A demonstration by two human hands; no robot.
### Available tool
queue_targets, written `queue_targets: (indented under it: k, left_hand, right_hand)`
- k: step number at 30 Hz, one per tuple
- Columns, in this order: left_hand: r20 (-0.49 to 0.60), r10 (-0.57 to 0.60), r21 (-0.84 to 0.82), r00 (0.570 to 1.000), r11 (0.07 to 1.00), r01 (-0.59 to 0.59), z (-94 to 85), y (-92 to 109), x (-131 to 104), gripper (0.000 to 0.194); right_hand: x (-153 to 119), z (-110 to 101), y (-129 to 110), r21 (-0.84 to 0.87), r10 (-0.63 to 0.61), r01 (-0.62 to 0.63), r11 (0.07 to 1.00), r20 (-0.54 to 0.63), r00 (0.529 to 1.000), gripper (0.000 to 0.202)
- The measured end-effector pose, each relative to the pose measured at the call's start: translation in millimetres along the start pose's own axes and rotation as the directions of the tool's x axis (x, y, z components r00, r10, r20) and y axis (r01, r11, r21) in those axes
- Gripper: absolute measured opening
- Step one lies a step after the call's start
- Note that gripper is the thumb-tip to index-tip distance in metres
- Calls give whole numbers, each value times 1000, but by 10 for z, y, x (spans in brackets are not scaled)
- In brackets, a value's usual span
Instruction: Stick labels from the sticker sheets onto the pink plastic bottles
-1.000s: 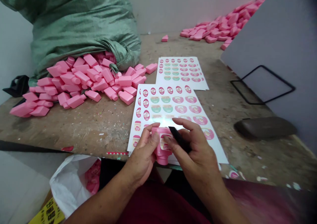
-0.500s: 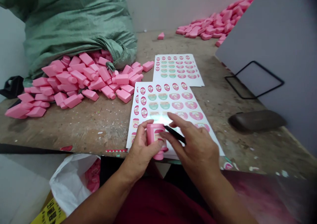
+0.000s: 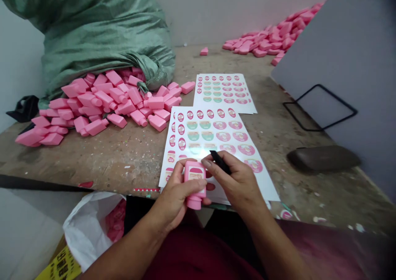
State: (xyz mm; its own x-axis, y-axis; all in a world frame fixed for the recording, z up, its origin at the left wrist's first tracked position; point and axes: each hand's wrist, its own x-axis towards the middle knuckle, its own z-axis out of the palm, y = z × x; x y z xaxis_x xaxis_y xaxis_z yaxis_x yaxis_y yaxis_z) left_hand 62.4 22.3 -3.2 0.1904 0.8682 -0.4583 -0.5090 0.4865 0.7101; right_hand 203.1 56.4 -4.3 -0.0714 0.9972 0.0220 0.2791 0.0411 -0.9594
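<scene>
My left hand (image 3: 176,195) is closed around a small pink plastic bottle (image 3: 195,171), tilted with its neck toward me. A label with a dark pink top and a pale middle is on the face turned up; my thumb lies across that face. At the bottle's upper right edge, my right hand (image 3: 239,183) has its thumb and forefinger close to or touching the bottle. A slim black tool (image 3: 220,162) is held in the same hand; its exact kind is unclear. Beneath both hands lie sticker sheets (image 3: 213,112) with rows of pink and green labels.
A green woven sack (image 3: 108,32) spills a heap of pink bottles (image 3: 105,100) at left. More sticker sheets (image 3: 222,77) lie behind. At right are a dark case (image 3: 323,158), a black wire frame (image 3: 320,106) and a grey panel (image 3: 346,57). A white bag (image 3: 83,222) hangs below the table edge.
The bottle is turned so its labelled face shows more fully. My right fingers have drawn together by the bottle's edge, and the black tool's tip now points up, away from the label.
</scene>
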Motion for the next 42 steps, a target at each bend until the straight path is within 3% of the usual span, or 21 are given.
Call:
queue_targets:
  k: [5, 8, 11, 14, 17, 20, 26, 36, 42]
  left_hand:
    - [-25, 5, -15, 1000, 1000, -5, -74, 55, 0, 39]
    - [-3, 24, -2, 1000, 1000, -24, -96, 77, -42, 50]
    - [0, 84, 66, 996, 994, -84, -117, 66, -88, 60]
    - [-6, 138, 151, 990, 979, -136, -146, 39, -118, 59]
    - [0, 163, 219, 987, 963, -159, -161, 28, -142, 58]
    - [-2, 163, 247, 987, 956, -157, -154, 40, -160, 59]
    - [-24, 158, 290, 987, 946, -144, -129, 36, -139, 59]
    - [6, 146, 286, 989, 948, -142, -139, 27, -97, 59]
    - [9, 194, 413, 981, 893, -180, -165, 3, -107, 56]
  right_hand:
    - [9, -25, 76, -29, -41, 39, 999, -82, 996, 21]
    - [-68, -37, 47, -12, -82, 82, 997, -30, 996, 23]
    - [-154, -94, -18, -113, -180, 186, 976, 57, 982, 20]
    - [-205, -167, -61, -298, -339, 363, 883, 130, 932, 16]
    - [-220, -201, -64, -415, -444, 450, 791, 117, 888, 14]
    - [-217, -199, -57, -462, -453, 438, 771, 85, 887, 13]
    - [-210, -192, -39, -424, -387, 383, 821, 80, 919, 13]
    - [-186, -194, -7, -434, -450, 446, 783, 101, 887, 13]
    - [-180, -160, 51, -490, -398, 365, 791, 39, 916, 20]
